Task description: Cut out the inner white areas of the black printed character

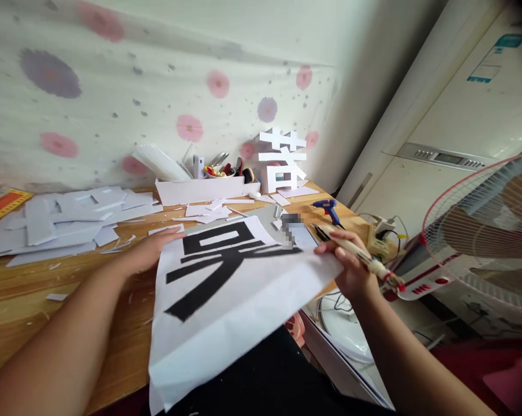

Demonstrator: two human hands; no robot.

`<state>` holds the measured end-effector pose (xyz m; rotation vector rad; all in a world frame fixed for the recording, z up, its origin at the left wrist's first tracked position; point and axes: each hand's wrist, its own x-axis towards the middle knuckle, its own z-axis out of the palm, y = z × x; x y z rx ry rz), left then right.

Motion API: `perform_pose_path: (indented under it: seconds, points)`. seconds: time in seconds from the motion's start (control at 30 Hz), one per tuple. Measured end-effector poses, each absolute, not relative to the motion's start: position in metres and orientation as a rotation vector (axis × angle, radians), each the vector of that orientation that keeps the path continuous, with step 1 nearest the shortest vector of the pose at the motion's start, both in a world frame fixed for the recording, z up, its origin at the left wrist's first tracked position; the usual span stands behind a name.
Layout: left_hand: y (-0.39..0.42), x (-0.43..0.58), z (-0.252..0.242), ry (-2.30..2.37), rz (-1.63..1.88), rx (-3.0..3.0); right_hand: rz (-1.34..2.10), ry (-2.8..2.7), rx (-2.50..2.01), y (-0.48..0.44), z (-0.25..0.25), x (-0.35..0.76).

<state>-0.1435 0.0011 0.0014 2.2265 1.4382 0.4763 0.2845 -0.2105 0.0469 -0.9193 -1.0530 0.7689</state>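
Observation:
A large white paper sheet (pixel 226 323) printed with a bold black character (pixel 217 254) lies across the wooden table edge and hangs toward me. My left hand (pixel 150 251) rests flat on the sheet's upper left corner, fingers stretched out. My right hand (pixel 350 260) is closed on a pale wooden-handled tool (pixel 351 248) like a craft knife or pen, its tip at the sheet's right edge.
White cut foam pieces (pixel 70 216) pile at the back left. A white tray of tools (pixel 200 188), a standing white cut-out character (pixel 282 159) and a blue glue gun (pixel 328 209) sit behind. A fan (pixel 481 231) stands at the right.

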Motion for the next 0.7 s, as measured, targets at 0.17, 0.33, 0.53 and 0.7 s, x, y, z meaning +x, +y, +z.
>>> perform_pose_path:
  seconds: [0.17, 0.33, 0.53, 0.7]
  points:
    - [0.008, -0.148, 0.000, 1.522, 0.646, 2.126, 1.039, -1.154, -1.122, -0.234, 0.012, 0.297]
    - [0.003, -0.143, -0.002, 1.525, 0.860, 2.064, 1.020, -1.196, -1.386, -0.230, -0.001, 0.284]
    - [-0.016, -0.139, 0.018, 1.480, 1.278, 1.943, 0.781, -1.383, -1.498, -0.203, -0.013, 0.265]
    - [-0.034, -0.131, 0.044, 1.404, 1.624, 1.692, 0.619, -1.413, -1.512, -0.194, -0.028, 0.260]
